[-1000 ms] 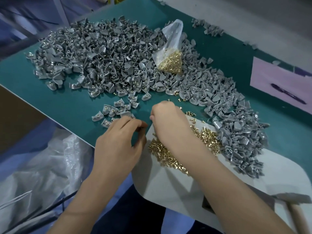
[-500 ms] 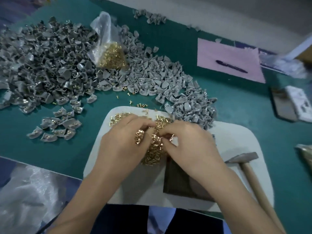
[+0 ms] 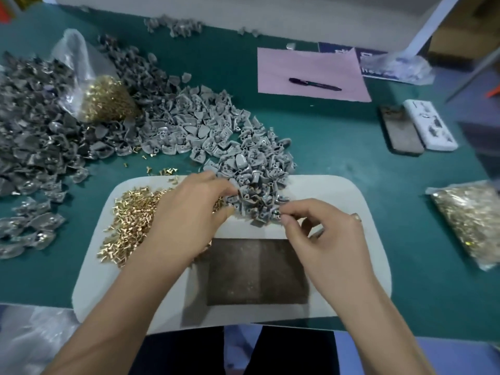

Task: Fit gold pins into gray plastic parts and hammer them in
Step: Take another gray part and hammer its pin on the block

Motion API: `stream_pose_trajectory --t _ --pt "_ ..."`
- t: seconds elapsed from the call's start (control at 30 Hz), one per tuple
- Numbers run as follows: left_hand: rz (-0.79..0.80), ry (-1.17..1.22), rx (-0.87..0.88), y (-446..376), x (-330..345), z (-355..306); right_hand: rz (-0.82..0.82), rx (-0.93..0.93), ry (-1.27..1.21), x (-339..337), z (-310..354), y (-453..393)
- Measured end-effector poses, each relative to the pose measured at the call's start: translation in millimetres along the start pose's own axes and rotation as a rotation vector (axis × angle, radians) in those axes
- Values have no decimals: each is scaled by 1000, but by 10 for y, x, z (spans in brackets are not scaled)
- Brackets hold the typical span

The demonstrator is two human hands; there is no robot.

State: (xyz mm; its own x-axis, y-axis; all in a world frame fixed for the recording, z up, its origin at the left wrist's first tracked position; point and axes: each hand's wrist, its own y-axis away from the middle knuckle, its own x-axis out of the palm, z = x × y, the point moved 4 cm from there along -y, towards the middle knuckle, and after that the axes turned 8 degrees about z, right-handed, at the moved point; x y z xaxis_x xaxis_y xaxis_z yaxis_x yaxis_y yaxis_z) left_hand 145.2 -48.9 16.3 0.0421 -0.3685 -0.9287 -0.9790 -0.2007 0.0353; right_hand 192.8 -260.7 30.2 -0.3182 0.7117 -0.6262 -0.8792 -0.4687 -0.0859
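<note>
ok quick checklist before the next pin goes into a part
1. Loose pins in reach on the white mat: ok.
2. Gray parts in reach, spilling onto the mat's far edge: ok.
3. Right hand holds a part: fingertips pinch at the pile's edge, grip cannot tell.
4. Left hand holds a pin: fingers curl down at the pile, cannot tell.
5. Dark block bare for hammering: ok.
6. Hammer at hand: not in view, not ok.
</note>
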Motion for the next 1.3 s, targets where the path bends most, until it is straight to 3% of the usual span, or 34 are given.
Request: stream_pose_trajectory --t 0.33,0.83,1.03,1.3 --pt "96 -45 28 -38 9 -14 0 -59 -52 18 3 121" --pt "17 -54 137 13 -40 -89 6 -89 -82 11 136 249" --pt "-43 98 183 241 -239 -251 -14 -54 -161 -5 106 273" --pt "170 -51 339 748 -135 -486 0 9 -277 -49 20 505"
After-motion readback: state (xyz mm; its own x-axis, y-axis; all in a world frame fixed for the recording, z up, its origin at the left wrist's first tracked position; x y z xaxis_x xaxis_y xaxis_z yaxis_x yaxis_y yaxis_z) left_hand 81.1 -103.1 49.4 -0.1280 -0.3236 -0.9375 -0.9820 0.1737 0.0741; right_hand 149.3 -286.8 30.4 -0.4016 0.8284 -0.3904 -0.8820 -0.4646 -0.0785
